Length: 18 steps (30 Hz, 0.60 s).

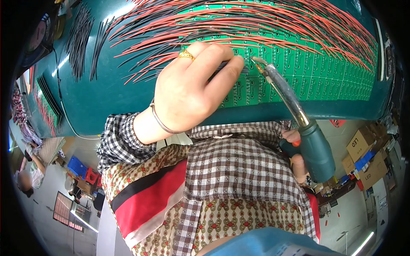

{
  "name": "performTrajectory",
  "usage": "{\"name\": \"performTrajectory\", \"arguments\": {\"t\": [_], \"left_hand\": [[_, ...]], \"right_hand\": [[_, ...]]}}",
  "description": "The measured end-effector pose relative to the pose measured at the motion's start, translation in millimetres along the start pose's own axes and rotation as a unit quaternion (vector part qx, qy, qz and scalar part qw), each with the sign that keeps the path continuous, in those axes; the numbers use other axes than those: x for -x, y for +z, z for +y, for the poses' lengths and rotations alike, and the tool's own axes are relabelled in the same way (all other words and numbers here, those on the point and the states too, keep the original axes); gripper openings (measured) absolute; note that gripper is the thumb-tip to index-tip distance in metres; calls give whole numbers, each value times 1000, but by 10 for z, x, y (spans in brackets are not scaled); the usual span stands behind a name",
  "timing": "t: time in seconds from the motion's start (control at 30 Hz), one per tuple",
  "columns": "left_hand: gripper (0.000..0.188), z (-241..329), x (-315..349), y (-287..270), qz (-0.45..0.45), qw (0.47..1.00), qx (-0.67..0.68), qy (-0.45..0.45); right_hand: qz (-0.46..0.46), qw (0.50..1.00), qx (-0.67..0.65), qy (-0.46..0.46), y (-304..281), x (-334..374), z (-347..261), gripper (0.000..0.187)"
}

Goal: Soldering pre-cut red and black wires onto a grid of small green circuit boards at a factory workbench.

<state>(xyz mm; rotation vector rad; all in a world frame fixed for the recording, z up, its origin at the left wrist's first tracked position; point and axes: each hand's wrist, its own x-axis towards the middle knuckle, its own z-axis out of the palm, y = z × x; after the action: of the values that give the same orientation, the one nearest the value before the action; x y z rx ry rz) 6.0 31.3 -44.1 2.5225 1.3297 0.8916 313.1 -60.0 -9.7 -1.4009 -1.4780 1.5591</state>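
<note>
My left hand (188, 85), with a gold ring and a thin bangle, is closed in a pinch over green circuit boards (243, 91). Dark wire shows between its fingers, and the fingertips hide where it ends. My right hand (299, 166) is wrapped around the dark green handle of a soldering iron (284, 87), which hides most of that hand. The iron slants up and left, its tip just right of my left fingertips, above the boards. I cannot tell whether the tip touches anything.
Red and black wires (205, 30) fan across the boards in long rows. Loose black wires (81, 42) lie at the left of the green table mat (124, 96). A stack of boards (49, 100) with red wires sits at the left edge. Cardboard boxes (363, 143) stand beyond the table at right.
</note>
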Motion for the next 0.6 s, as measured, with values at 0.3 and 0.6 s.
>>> {"name": "performTrajectory", "arguments": {"t": [0.3, 0.6], "left_hand": [[38, 7, -4, -3, -1, 1000, 1, -4], [39, 4, 8, 0, -2, 1000, 2, -6]], "right_hand": [[11, 999, -18, 24, -18, 22, 73, 61], [10, 999, -30, 19, 7, -14, -3, 60]]}}
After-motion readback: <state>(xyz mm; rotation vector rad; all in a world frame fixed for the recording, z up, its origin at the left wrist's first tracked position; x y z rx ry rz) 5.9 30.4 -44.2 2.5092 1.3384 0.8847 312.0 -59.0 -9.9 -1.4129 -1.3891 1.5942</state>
